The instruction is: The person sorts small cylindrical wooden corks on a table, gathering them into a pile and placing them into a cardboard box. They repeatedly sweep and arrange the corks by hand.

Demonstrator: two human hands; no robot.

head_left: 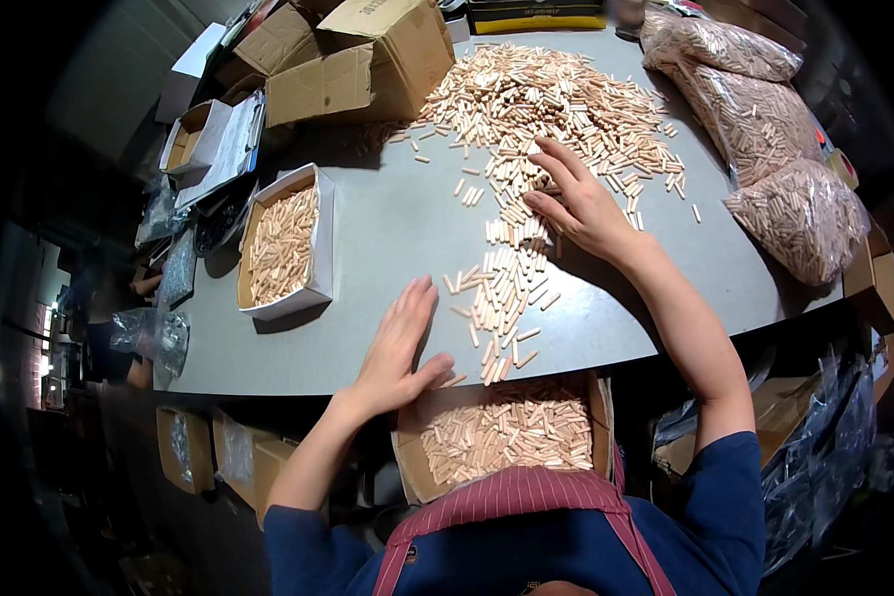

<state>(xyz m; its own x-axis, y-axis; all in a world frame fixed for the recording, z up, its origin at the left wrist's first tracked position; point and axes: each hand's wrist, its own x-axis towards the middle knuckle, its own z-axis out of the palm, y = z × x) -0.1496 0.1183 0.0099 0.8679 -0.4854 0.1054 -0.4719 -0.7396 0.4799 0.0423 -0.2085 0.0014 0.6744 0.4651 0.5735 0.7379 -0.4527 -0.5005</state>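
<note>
At left of centre a white box (283, 243) of dowels sits on the desk (387, 228). The left hand (397, 348) lies flat and open at the lower edge, holding nothing. Right of it, a trail of dowels (507, 278) runs from the upper-centre pile to the open right hand (576, 204), fingers spread on them, grasping nothing.

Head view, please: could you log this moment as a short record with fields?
Left hand: open, flat on grey table, beside trail of dowels
Right hand: open, fingers spread on edge of dowel pile
Box at table edge: open, part filled with dowels
White box: dowels inside, left of hands
Clear bags: dowels, far right
</note>
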